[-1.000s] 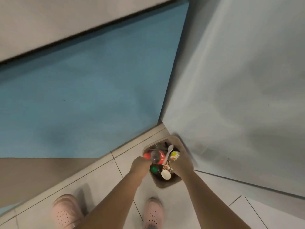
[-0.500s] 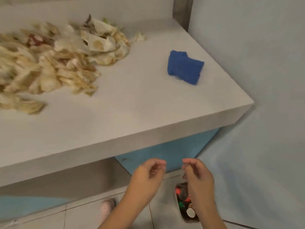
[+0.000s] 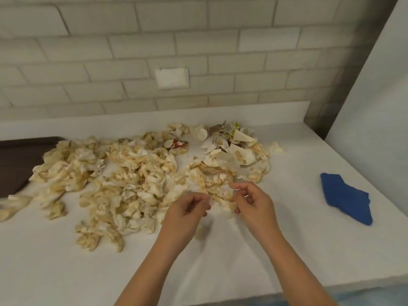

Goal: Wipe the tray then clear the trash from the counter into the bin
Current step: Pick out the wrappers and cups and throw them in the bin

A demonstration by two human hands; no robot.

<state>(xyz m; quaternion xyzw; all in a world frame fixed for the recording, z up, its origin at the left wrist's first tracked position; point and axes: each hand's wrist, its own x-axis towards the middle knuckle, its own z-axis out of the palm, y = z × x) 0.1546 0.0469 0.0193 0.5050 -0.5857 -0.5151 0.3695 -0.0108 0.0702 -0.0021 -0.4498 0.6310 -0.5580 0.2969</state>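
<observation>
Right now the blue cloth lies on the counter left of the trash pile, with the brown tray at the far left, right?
No: the head view shows the blue cloth on the counter right of the trash pile. The brown tray is at the far left.

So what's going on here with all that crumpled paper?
A person is clearing a counter of trash. The left hand and right hand reach, fingers loosely curled, for the near edge of a big heap of stained napkins; neither grips anything yet. A blue cloth lies to the right, a brown tray at far left.
</observation>
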